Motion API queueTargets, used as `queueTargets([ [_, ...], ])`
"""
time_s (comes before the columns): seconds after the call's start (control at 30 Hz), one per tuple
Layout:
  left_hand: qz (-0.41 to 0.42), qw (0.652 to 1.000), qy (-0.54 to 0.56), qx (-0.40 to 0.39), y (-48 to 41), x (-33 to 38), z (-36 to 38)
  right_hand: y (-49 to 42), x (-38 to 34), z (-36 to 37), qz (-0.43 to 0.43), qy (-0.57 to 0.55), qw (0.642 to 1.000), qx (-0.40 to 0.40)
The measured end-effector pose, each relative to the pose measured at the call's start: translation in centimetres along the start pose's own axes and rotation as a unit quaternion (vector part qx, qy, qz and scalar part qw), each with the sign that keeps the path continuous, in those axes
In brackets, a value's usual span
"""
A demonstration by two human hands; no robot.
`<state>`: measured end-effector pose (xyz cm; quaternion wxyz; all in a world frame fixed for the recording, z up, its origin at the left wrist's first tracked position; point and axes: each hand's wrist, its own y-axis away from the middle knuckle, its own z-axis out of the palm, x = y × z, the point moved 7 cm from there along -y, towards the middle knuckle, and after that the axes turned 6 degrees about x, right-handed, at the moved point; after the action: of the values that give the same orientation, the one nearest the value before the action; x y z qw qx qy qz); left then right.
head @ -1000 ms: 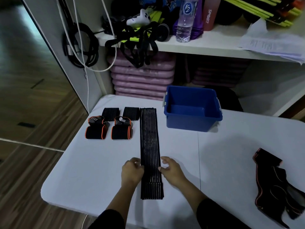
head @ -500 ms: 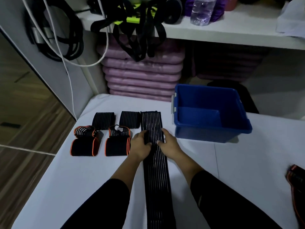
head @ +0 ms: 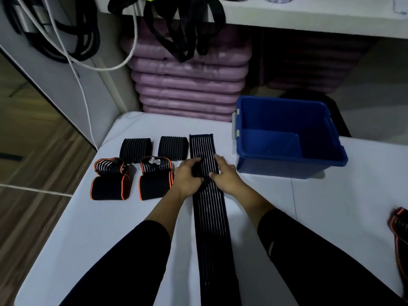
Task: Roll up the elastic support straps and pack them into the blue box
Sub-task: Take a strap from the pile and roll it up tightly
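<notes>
A small fold of the long ribbed black strap (head: pixel 209 208) is pinched by the left hand (head: pixel 187 177) and pressed by the flat, open right hand (head: pixel 225 176) on the smooth white table (head: pixel 331 206), beside the rectangular blue plastic box (head: pixel 289 155).

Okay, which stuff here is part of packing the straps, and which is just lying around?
For the job: long black strap, four rolled straps, blue box, left hand, right hand.
Lying about: purple mats, hanging cables, shelf.
</notes>
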<state>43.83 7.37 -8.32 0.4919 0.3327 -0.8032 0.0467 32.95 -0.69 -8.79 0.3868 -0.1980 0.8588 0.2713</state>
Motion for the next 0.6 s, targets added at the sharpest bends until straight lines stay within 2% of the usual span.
queueTargets([
  [0.1,0.027,0.997,-0.070,0.024,3.0,0.5,-0.2,2.9,0.1,-0.5,-0.021,-0.007,1.000,0.011],
  [0.27,0.032,0.996,-0.075,0.032,11.2,0.0,0.1,11.3,2.6,-0.5,-0.051,0.007,0.999,-0.006],
  [0.47,0.077,0.992,-0.096,-0.027,20.0,-1.2,1.5,19.8,5.4,0.1,-0.121,0.026,0.989,-0.082],
  [0.6,0.123,0.978,-0.155,-0.063,23.2,-1.8,2.3,22.7,6.5,0.9,-0.165,0.098,0.973,-0.127],
])
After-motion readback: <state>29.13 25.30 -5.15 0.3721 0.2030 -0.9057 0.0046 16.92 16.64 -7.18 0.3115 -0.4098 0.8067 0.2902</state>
